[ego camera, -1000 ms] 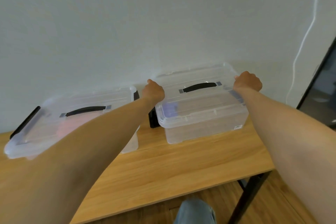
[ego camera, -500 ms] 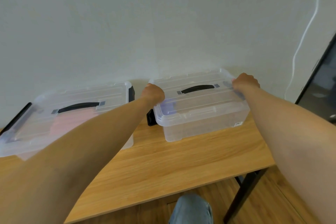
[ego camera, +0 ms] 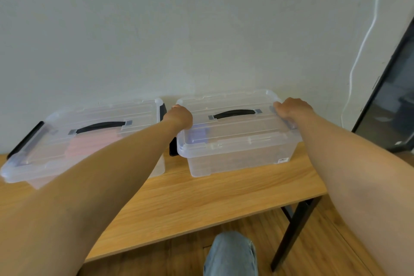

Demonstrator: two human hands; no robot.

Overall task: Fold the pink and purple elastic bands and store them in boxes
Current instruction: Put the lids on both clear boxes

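Two clear lidded plastic boxes with black handles stand side by side at the back of the wooden table (ego camera: 201, 197). The left box (ego camera: 56, 159) shows the pink band (ego camera: 89, 145) through its lid. The right box (ego camera: 237, 154) shows the purple band (ego camera: 199, 134) at its left end. My left hand (ego camera: 180, 116) grips the right box's left end, fingers curled over the lid edge by the black latch. My right hand (ego camera: 290, 108) grips the same box's right end, fingers curled over the lid edge.
A white wall rises just behind the boxes. A white cable (ego camera: 363, 47) hangs down the wall at the right. A dark panel (ego camera: 394, 105) leans at the far right. The table's black leg (ego camera: 293, 233) and my knee (ego camera: 230, 255) show below the front edge.
The right box has gone back and down toward the wall with both hands still on its ends, and now stands on the table. The view has shifted slightly.
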